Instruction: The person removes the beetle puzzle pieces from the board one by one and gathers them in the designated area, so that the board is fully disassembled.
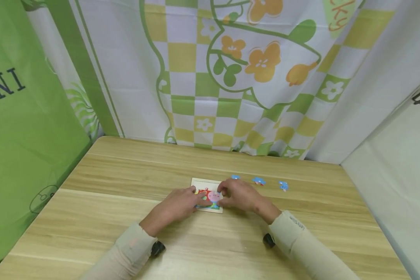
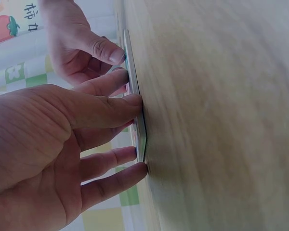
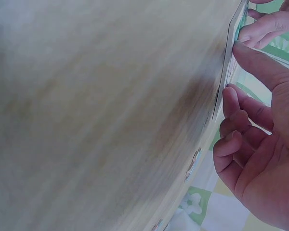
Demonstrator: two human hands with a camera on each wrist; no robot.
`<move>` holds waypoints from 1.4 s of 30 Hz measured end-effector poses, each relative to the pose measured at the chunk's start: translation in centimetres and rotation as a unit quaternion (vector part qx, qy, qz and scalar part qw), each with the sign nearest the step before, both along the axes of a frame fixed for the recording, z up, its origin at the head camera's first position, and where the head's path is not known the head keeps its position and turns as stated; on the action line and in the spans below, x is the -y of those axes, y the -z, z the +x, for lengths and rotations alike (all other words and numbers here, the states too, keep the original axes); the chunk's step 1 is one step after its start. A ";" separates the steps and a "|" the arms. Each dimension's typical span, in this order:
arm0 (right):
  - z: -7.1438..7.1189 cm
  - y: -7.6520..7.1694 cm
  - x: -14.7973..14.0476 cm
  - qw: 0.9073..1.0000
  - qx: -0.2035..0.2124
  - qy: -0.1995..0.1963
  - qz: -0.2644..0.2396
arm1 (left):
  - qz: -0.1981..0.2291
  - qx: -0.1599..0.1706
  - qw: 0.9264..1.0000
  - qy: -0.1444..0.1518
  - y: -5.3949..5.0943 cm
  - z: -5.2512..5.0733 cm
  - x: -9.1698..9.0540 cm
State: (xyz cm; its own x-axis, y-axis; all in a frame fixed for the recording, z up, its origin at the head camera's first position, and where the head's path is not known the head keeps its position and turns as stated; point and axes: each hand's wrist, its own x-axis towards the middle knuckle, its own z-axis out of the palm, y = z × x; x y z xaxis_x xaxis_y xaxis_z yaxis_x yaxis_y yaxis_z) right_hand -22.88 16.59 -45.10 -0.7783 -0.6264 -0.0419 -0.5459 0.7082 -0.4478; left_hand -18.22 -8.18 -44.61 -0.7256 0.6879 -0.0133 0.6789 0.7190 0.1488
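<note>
A small jigsaw puzzle (image 1: 214, 196) with a pink and red cartoon picture lies in a pale tray (image 1: 205, 181) on the table. My left hand (image 1: 183, 203) rests on it from the left, fingers spread and fairly straight over the picture; in the left wrist view its thumb (image 2: 118, 110) touches the tray's near side. From the right, my right hand (image 1: 243, 196) has thumb and bent index finger at the puzzle's right edge, around a blue puzzle piece (image 1: 219, 190) mostly covered by the fingers. Its other fingers (image 3: 229, 144) are curled in.
Three loose blue puzzle pieces lie behind and right of the tray: one partly behind my right hand (image 1: 235, 177), another puzzle piece (image 1: 258, 181) in the middle, the last puzzle piece (image 1: 283, 186) farthest right. A patterned curtain (image 1: 238, 105) hangs along the wooden table's (image 1: 126, 175) back edge.
</note>
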 end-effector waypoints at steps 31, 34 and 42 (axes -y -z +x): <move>0.7 -0.2 0.7 1.000 -0.021 0.021 -0.007 | 0.011 0.022 1.000 -0.013 -0.1 0.1 -0.2; 0.8 -0.3 0.6 0.999 -0.020 0.026 -0.024 | 0.014 0.016 1.000 -0.009 -0.1 0.1 -0.2; 0.6 -0.5 0.5 0.998 -0.014 0.027 -0.059 | 0.011 0.011 1.000 -0.012 -0.2 0.0 -0.4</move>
